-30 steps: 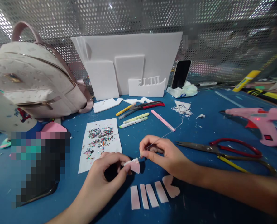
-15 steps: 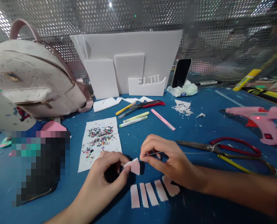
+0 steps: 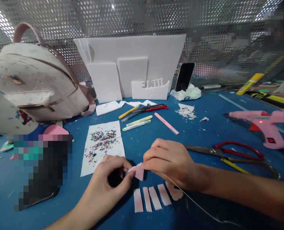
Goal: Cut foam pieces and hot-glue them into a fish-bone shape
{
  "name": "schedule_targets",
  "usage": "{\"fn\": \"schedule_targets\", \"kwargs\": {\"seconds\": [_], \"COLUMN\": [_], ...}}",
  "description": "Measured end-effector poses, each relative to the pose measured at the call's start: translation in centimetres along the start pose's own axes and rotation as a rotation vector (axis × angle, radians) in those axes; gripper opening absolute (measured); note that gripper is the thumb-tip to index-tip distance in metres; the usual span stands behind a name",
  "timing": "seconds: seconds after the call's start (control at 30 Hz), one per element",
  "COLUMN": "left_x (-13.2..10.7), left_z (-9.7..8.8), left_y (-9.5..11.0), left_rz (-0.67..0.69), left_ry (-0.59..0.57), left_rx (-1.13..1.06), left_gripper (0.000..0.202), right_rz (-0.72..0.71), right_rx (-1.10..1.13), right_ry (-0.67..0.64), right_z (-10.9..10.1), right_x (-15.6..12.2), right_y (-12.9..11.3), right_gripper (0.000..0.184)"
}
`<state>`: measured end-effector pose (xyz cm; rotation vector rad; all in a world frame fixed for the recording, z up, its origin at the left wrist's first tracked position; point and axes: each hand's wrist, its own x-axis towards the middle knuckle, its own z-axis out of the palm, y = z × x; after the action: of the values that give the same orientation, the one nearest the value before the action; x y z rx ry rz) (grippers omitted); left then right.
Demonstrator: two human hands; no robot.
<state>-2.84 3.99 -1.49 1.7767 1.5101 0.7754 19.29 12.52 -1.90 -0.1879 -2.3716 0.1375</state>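
Between thumb and fingertips, my left hand [image 3: 113, 175] pinches a small pale pink foam piece [image 3: 139, 172] just above the blue table. My right hand [image 3: 172, 163] is closed at the piece's right edge, its fingertips gathered round one end of a thin wire [image 3: 192, 200]. The wire's loose length runs from under that hand towards the lower right. Its very end is hidden by the fingers. Below the hands lie several pink foam strips [image 3: 138, 200] in a row, with an irregular pink piece [image 3: 174, 191] at the right, partly under my right hand.
A white paper [image 3: 85, 164] with loose glitter lies left. Scissors [image 3: 204, 149] and a pink glue gun [image 3: 259, 119] lie right. Highlighters [image 3: 167, 123], a cutter [image 3: 144, 110] and white foam boards [image 3: 129, 44] are behind. A backpack [image 3: 43, 76] and a phone [image 3: 185, 76] stand farther back.
My right hand has turned, with its fingers curled closer against the pink piece. The wire, earlier stretched rightwards over the scissors, now trails down to the lower right. My left hand has barely moved.
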Motion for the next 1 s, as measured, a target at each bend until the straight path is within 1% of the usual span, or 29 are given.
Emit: {"fn": "schedule_targets", "kwargs": {"seconds": [0.13,0.27,0.43,0.6,0.77,0.87,1.0], "left_x": [0.18,0.22,0.01,0.01,0.04,0.08,0.17], "left_z": [0.09,0.15,0.08,0.08,0.1,0.07,0.07], "left_y": [0.05,-0.09,-0.12,-0.12,-0.12,-0.08,-0.1], "left_rz": [0.004,0.007,0.016,0.02,0.028,0.033,0.042], "left_ry": [0.006,0.024,0.042,0.049,0.056,0.051,0.041], "left_rx": [0.004,0.021,0.034,0.043,0.05,0.055,0.059], "left_gripper": [0.026,0.024,0.024,0.022,0.021,0.022,0.024], "right_rz": [0.045,0.07,0.011,0.043,0.025,0.025,-0.036], "right_rx": [0.06,0.093,0.097,0.101,0.09,0.063,-0.012], "right_ry": [-0.016,-0.011,-0.005,0.003,0.028,0.026,-0.007], "right_z": [-0.13,-0.33,-0.48,-0.5,-0.6,-0.63,-0.77], "right_x": [0.17,0.21,0.13,0.03,0.24,0.42,0.48], "right_y": [0.05,0.14,0.31,0.41,0.31,0.29,0.25], "right_gripper": [0.009,0.008,0.007,0.01,0.008,0.008,0.014]}}
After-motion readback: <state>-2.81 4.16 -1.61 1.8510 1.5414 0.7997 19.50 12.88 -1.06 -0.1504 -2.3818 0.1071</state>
